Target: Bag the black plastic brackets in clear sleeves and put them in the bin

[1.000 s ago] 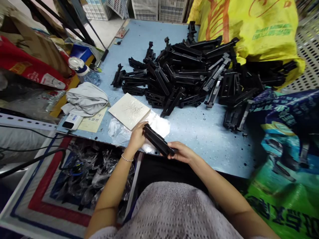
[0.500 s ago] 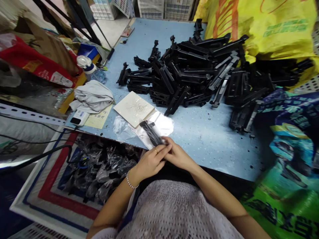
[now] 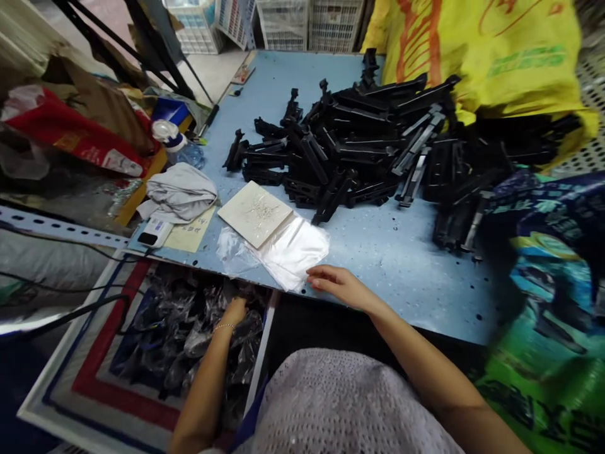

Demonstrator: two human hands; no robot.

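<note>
My left hand reaches down into the crate at the table's front left, among black parts in clear plastic bags. Its fingers are hidden from me, so whether it holds anything does not show. Over the table's front edge, my right hand is open with loosely bent fingers and nothing in them. Its fingertips are beside the stack of clear plastic bags. A cream square block lies on part of that stack. Farther back is a heap of loose black plastic parts.
Left of the block are a grey cloth, a small white device and a water bottle. A yellow sack spills black parts at the right, with a blue-green bag nearer me. The crate's pale rim adjoins the table.
My left hand has moved left and down from the table edge into the crate. The bagged black part is gone from between my hands, and my right hand has opened.
</note>
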